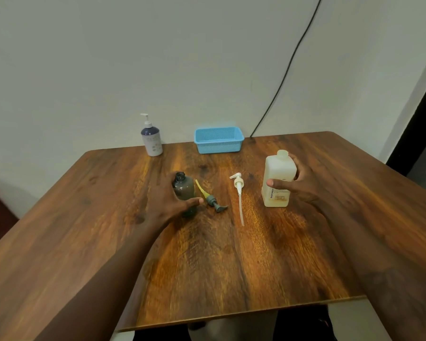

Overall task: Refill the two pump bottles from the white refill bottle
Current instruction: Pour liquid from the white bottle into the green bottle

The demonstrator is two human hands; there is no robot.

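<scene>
A small dark grey pump bottle (183, 187) stands open-necked on the wooden table (207, 254). My left hand (167, 200) wraps round it, thumb across its front. Its grey pump head (213, 200) with a yellow tube lies just to the right. A white pump head (239, 193) with a long tube lies mid-table. The white refill bottle (278, 178) stands uncapped at the right, and my right hand (298, 185) holds it from the right, thumb across its label. A white and navy pump bottle (151, 139) with its pump fitted stands at the back left.
A blue plastic basket (218, 140) sits at the table's back edge against the wall. A black cable (285, 70) runs down the wall behind it. The table's front edge is near my body.
</scene>
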